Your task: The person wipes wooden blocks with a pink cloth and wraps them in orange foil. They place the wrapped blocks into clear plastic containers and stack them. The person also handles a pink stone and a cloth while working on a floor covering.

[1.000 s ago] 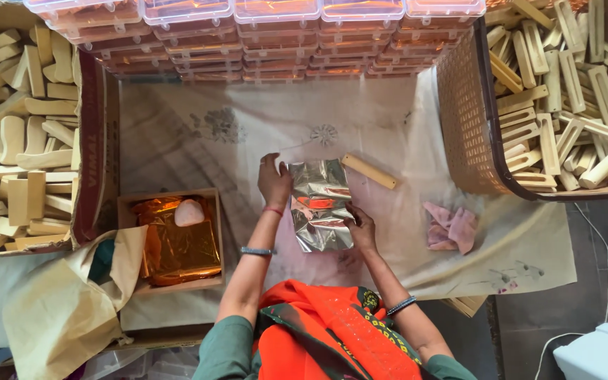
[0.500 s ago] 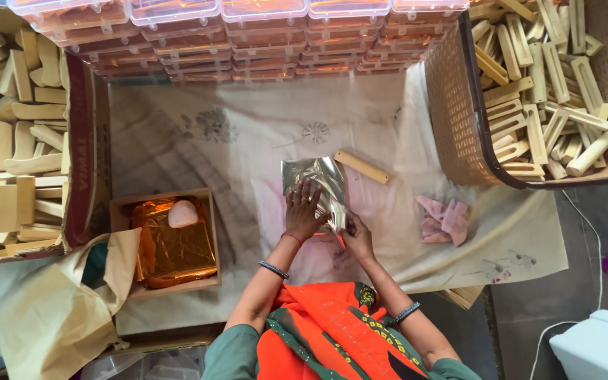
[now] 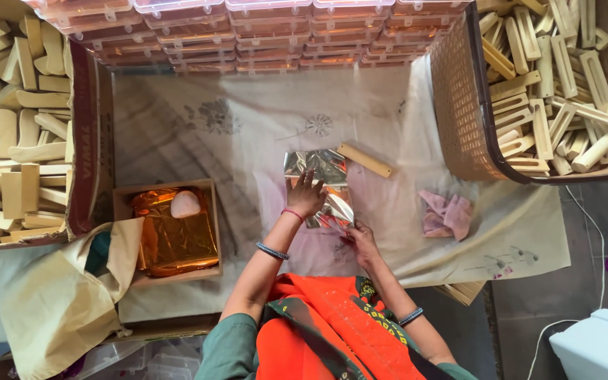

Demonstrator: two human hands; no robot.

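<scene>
pale cloth covers the worktop (image 3: 233, 134); left hand (image 3: 307, 195) now presses flat on the silver foil sheet (image 3: 321, 176), having slid down, while right hand (image 3: 362, 239) pinches its near edge.

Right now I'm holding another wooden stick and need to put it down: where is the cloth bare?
The cloth is bare between the stacked plastic boxes and the foil sheet, and right of the pink rag. It is crowded around both hands, the foil and the wooden stick.

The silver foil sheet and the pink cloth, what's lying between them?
Nothing: in the head view, only bare pale table cover separates the silver foil sheet from the pink cloth. The wooden block sits above that gap.
</scene>
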